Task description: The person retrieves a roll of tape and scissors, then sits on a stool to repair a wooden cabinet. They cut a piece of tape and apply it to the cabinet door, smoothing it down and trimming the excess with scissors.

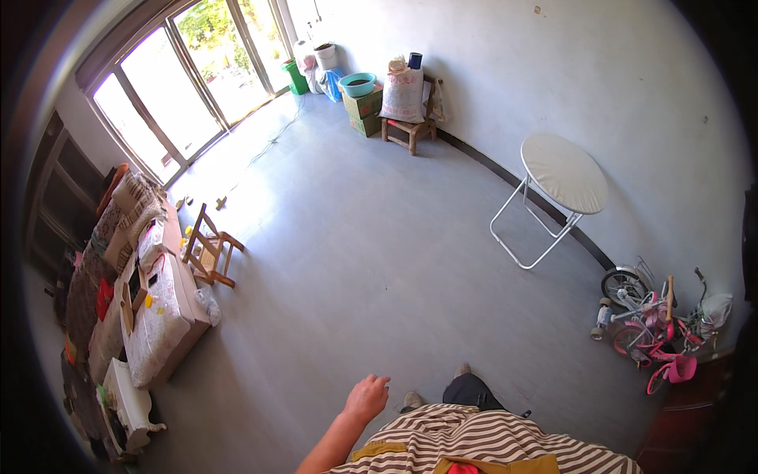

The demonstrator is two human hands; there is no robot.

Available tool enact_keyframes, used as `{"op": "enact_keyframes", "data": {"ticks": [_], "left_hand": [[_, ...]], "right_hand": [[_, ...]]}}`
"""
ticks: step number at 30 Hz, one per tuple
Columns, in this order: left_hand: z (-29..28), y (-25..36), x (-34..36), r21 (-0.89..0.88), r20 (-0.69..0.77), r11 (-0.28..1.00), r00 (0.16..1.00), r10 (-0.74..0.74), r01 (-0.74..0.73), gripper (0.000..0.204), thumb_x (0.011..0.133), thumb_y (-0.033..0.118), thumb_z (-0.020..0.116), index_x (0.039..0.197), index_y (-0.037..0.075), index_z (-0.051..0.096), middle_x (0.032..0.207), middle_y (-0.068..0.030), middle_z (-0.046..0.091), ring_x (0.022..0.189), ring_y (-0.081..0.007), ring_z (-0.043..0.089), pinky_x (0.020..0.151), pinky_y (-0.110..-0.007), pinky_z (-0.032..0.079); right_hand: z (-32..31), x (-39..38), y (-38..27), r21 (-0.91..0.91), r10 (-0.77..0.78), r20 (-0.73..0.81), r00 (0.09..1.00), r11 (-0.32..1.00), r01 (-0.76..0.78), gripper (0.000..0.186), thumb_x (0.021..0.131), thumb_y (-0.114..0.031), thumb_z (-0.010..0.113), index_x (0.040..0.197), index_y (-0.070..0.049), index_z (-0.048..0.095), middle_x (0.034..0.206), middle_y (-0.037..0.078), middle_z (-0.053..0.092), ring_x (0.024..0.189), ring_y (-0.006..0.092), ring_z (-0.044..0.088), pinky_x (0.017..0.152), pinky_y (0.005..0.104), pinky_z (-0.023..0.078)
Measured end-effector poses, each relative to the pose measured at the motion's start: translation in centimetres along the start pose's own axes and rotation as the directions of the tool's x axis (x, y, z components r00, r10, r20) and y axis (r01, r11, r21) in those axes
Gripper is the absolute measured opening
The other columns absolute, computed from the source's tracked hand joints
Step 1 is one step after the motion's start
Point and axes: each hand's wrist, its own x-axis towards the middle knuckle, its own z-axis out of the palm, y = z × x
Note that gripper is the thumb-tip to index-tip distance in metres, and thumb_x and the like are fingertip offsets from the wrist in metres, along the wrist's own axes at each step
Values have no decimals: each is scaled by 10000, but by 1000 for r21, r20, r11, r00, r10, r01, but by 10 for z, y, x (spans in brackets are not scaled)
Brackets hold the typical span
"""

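1. Hovering in the near middle, the left hand (369, 396) is showing loosely bent fingers above the floor (332, 316); I cannot tell whether it is fully closed.
2. The right hand is lying outside the view, so I cannot tell its state.
3. Just right of the left hand, a striped shirt (505, 430) is filling the near edge, and dark trousers (471, 391) are showing beyond it.
4. On the right, a round folding table (562, 170) is standing near the wall (553, 71) (its pale cover is creasing at the rim).
5. Nearer, a pink bicycle (657, 349) is sitting among other wheeled things.
6. On the left, a wooden chair (227, 238) is standing beside a sofa (181, 296).
7. Far off, a sack (404, 96) is resting on a wooden seat (411, 130), right of boxes (365, 112) that are bearing a teal basin (358, 88).
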Motion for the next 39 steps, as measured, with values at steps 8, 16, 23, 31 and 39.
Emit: {"op": "enact_keyframes", "data": {"ticks": [8, 16, 23, 31, 39], "left_hand": [[-28, 15, 189, -10, 40, 998, 997, 64, -64, 311, 989, 226, 613, 1268, 128, 709, 1120, -159, 696, 1063, -380, 677, 932, -494, 558], [-74, 28, 319, -33, 102, 999, 995, 15, -12, 333, 977, 236, 621, 1289, 142, 694, 1172, -156, 698, 1099, -383, 676, 944, -497, 556], [-128, -22, 411, -25, 78, 992, 990, -120, 122, 321, 972, 232, 636, 1272, 140, 701, 1123, -173, 693, 1063, -400, 678, 923, -499, 558], [-209, -116, 547, -76, 24, 990, 992, -121, 122, 324, 954, 251, 649, 1258, 157, 716, 1146, -167, 701, 1056, -403, 686, 913, -512, 574], [-317, -189, 681, -79, -65, 992, 993, -102, 97, 300, 952, 192, 662, 1232, 104, 724, 1128, -166, 702, 1069, -384, 673, 933, -476, 558]], "right_hand": [[-130, 49, -92, 173, 43, -24, 999, 984, -38, 370, 1003, -337, 617, 1238, -72, 725, 1220, 191, 728, 1108, 393, 702, 951, 506, 559], [-380, 143, -172, -158, -148, -394, 907, 983, 91, 346, 1017, -304, 619, 1225, -49, 726, 1207, 208, 725, 1090, 414, 702, 938, 501, 560], [-628, 144, -415, 96, -284, -731, 620, 857, 506, 360, 944, -277, 695, 1246, -87, 740, 1146, 181, 764, 1062, 364, 728, 933, 468, 569], [-578, 192, -515, -41, -241, -372, 896, 969, 244, 343, 953, -373, 695, 1168, -114, 763, 1197, 164, 751, 1114, 366, 710, 965, 487, 559], [-529, 157, -582, 196, -26, -49, 998, 980, 35, 350, 989, -389, 611, 1108, -107, 780, 1187, 148, 755, 1096, 349, 715, 936, 495, 565]]}}
